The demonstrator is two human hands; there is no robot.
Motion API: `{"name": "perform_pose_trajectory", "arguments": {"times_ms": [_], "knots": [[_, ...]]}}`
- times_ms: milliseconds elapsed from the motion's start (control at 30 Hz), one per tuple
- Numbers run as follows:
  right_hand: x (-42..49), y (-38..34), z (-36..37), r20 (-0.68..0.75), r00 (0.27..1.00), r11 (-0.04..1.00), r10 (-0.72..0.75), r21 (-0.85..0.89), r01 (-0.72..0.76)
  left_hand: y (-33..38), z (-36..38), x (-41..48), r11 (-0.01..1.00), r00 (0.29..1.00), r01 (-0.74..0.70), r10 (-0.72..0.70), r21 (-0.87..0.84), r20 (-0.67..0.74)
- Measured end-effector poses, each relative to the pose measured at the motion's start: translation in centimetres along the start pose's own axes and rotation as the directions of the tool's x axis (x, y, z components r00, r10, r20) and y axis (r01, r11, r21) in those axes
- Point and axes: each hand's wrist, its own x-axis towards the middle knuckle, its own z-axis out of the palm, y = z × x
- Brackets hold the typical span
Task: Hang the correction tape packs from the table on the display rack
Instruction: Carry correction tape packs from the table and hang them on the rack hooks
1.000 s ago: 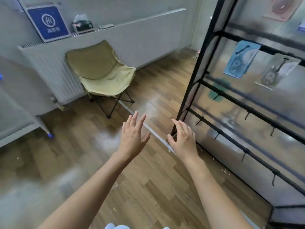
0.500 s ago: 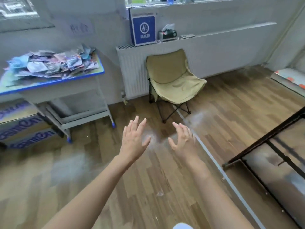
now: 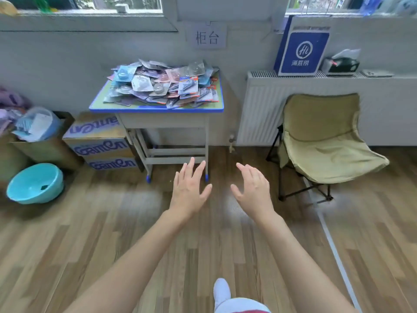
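1. Blue-edged and green on top, the tabletop point(image 3: 155, 108) stands against the wall ahead of you. The correction tape packs point(image 3: 162, 84) lie heaped on it in a loose, overlapping pile that covers most of its surface.
2. Your left hand point(image 3: 188, 188) is raised in front of you with its fingers straight and spread, holding nothing. It is well short of the tabletop, above the wooden floor point(image 3: 90, 245).
3. Your right hand point(image 3: 252, 190) is up near the left hand, not touching it. Its fingers are relaxed and slightly bent with the thumb out, and it is also empty.
4. To the right of the tabletop, a white radiator point(image 3: 259, 109) runs along the wall. A blue printed box point(image 3: 302, 48) stands on top of it, with a dark tissue box point(image 3: 340, 65) just beside that.
5. An olive folding chair point(image 3: 322, 141) stands in front of the radiator.
6. Left of the tabletop, printed cardboard boxes point(image 3: 101, 141) are stacked on the floor. A turquoise basin point(image 3: 35, 184) lies tilted farther left.
7. A paper label point(image 3: 207, 37) with two characters is stuck to the wall above the pile.
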Motion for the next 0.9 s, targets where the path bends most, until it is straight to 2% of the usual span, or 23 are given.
{"name": "perform_pose_trajectory", "arguments": {"times_ms": [167, 400, 900], "knots": [[8.9, -2.4, 0.7, 0.053, 0.994, 0.995, -0.094, 0.024, 0.093, -2.2, -1.8, 6.9, 0.993, 0.989, 0.115, -0.117, -0.033, -0.092], [19.1, -6.3, 3.3, 0.114, 0.983, 0.989, -0.145, 0.027, 0.143, -6.8, -3.2, 15.5, 0.982, 0.977, 0.184, -0.187, -0.041, -0.102], [43.8, -17.3, 9.5, 0.102, 0.995, 1.0, -0.024, 0.013, 0.023, -21.8, -11.1, 39.3, 0.979, 0.973, 0.195, -0.2, -0.053, -0.115]]}}
